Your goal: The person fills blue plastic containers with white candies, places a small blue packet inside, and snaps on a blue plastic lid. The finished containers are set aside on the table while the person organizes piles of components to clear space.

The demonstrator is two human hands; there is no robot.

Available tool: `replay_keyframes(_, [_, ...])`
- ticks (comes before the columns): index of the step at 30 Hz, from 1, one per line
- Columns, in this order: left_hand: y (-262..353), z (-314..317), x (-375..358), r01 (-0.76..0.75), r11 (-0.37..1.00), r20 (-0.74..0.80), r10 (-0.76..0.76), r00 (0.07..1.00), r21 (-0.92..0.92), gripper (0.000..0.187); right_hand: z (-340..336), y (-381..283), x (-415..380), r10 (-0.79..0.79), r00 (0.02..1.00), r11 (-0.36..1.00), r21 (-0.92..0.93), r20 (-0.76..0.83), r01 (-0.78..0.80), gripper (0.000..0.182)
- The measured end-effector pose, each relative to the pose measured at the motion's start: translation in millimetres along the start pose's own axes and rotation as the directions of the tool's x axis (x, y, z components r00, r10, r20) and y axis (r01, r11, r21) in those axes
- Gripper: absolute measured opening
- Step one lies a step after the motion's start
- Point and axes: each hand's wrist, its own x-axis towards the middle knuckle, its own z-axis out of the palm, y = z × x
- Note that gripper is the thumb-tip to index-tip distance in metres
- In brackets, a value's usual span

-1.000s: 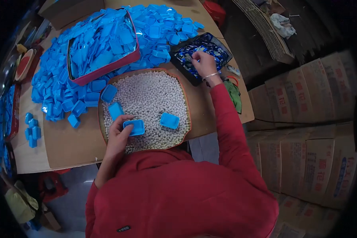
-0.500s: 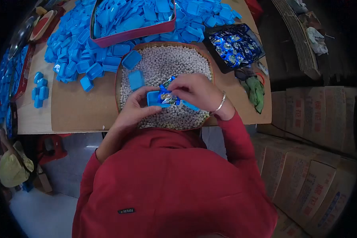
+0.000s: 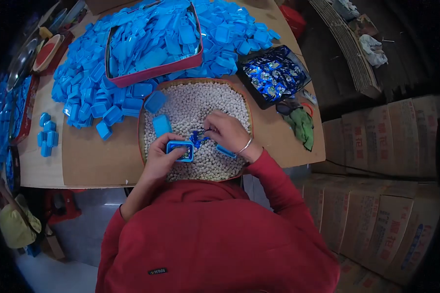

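Note:
My left hand (image 3: 159, 156) grips a small blue plastic box (image 3: 169, 152), its thumb pressed over the opening. A shiny foil packet (image 3: 185, 152) lies inside, partly covered by the thumb. My right hand (image 3: 228, 132) has its fingertips pinched at blue foil packets (image 3: 196, 139) just right of the box; how many it grips is hidden. Below that hand, a blue plastic piece (image 3: 226, 151) rests on the small white pellets (image 3: 200, 102) that fill a wide tray (image 3: 141, 129). Two more blue plastic pieces, one nearer (image 3: 162, 125) and one farther (image 3: 155, 102), lie on the pellets at left.
A red-sided container (image 3: 156, 73) of blue plastic pieces stands amid a large heap (image 3: 83, 88) of blue boxes. At right are a black tray (image 3: 274, 73) of foil packets and a green cloth (image 3: 300, 127). Several blue boxes (image 3: 47, 136) sit at left. Cartons (image 3: 376, 141) are stacked at right.
The foil packet, earlier across the box's top, now sits inside it under my left thumb. My right hand has moved off the box to the packets beside it. The view has shifted.

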Motion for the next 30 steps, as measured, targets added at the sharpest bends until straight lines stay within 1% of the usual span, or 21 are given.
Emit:
replay_keyframes(1, [-3, -2, -1, -0.005, 1.000, -0.028, 0.005, 1.000, 0.000, 0.024, 1, 2, -2, -0.016, 0.997, 0.998, 0.057, -0.078, 0.021, 0.015])
replay_keyframes(3, [-7, -5, -1, -0.052, 0.998, -0.047, 0.053, 0.997, 0.035, 0.026, -4, 4, -1, 0.078, 0.994, 0.988, 0.143, -0.082, -0.066, 0.012])
replay_keyframes(4, [-6, -6, 1, -0.083, 0.995, -0.055, 0.086, 0.995, 0.053, 0.027, -19, -14, -1, 0.289, 0.957, 0.891, 0.357, 0.030, -0.280, 0.012])
replay_keyframes(6, [0, 0, -2, -0.047, 0.999, -0.010, 0.047, 0.999, 0.003, 0.023, -25, -21, 1, 0.185, 0.983, 0.869, 0.465, 0.006, -0.167, 0.007])
replay_keyframes(7, [7, 3, -4, -0.004, 0.999, 0.004, 0.004, 1.000, -0.032, 0.025, -22, -29, 3, 0.128, 0.991, 0.891, 0.436, 0.028, -0.128, 0.008])
replay_keyframes(8, [5, -1, -2, 0.046, 0.995, 0.091, -0.038, 0.995, -0.093, 0.032, -18, -36, 5, 0.071, 0.996, 0.908, 0.410, 0.050, -0.085, 0.009])
replay_keyframes(9, [4, -3, -2, 0.064, 0.992, 0.117, -0.051, 0.992, -0.112, 0.033, -8, -45, 7, 0.114, 0.990, 0.895, 0.423, 0.089, -0.141, 0.011])
replay_keyframes(10, [3, -3, -2, 0.081, 0.988, 0.141, -0.063, 0.988, -0.128, 0.034, -4, -62, 12, 0.163, 0.986, 0.951, 0.263, 0.021, -0.163, 0.018])
replay_keyframes(11, [3, -2, -2, 0.050, 0.992, 0.104, -0.038, 0.994, -0.119, 0.034, -3, -66, 21, 0.116, 0.993, 0.968, 0.227, -0.022, -0.109, 0.020])
replay_keyframes(13, [9, 0, -7, 0.032, 0.980, 0.078, -0.017, 0.997, -0.198, 0.036, -4, -71, 37, 0.027, 0.995, 0.990, 0.140, -0.098, -0.013, 0.023])
replay_keyframes(15, [17, 4, -9, 0.046, 0.946, 0.062, -0.027, 0.998, -0.321, 0.034, -20, -62, 77, -0.095, 0.952, 0.995, -0.017, -0.289, 0.094, 0.023])
replay_keyframes(16, [17, 4, -9, 0.036, 0.980, 0.059, -0.025, 0.998, -0.198, 0.032, -31, -61, 101, -0.132, 0.909, 0.991, -0.083, -0.395, 0.108, 0.023])
replay_keyframes(18, [15, 2, -8, 0.019, 0.998, 0.055, -0.022, 0.998, 0.062, 0.030, -41, -41, 153, -0.268, 0.855, 0.936, -0.329, -0.445, 0.123, 0.021])
replay_keyframes(21, [1, -1, -3, -0.078, 0.995, 0.040, 0.076, 0.996, 0.062, 0.031, -32, -26, 202, -0.220, 0.906, 0.854, -0.520, -0.362, 0.000, 0.020])
replay_keyframes(22, [2, 0, -5, -0.047, 0.999, 0.018, 0.047, 0.999, 0.016, 0.028, -33, -27, 204, -0.234, 0.893, 0.865, -0.501, -0.384, 0.012, 0.020])
replay_keyframes(25, [2, -3, -5, -0.107, 0.992, -0.025, 0.109, 0.994, 0.063, 0.028, -41, -39, 181, -0.279, 0.848, 0.898, -0.435, -0.452, 0.063, 0.023])
replay_keyframes(26, [-2, -7, -3, -0.021, 0.996, -0.039, 0.024, 0.999, 0.088, 0.031, -47, -46, 161, -0.232, 0.863, 0.938, -0.339, -0.449, 0.076, 0.025])
replay_keyframes(27, [3, -5, -5, -0.008, 0.999, -0.035, 0.009, 0.999, 0.033, 0.032, -52, -50, 136, -0.168, 0.882, 0.970, -0.232, -0.441, 0.069, 0.026])
replay_keyframes(28, [12, -3, -8, 0.006, 1.000, -0.026, -0.007, 1.000, -0.018, 0.034, -56, -55, 110, -0.064, 0.954, 0.998, -0.027, -0.291, 0.058, 0.028])
replay_keyframes(29, [14, -3, -7, 0.026, 0.999, 0.012, -0.025, 1.000, -0.037, 0.041, -49, -41, 89, 0.052, 0.986, 0.981, 0.193, -0.156, -0.022, 0.029])
replay_keyframes(30, [13, -5, -6, 0.042, 0.995, 0.068, -0.036, 0.997, -0.089, 0.046, -39, -22, 72, 0.136, 0.991, 0.912, 0.392, -0.007, -0.122, 0.030])
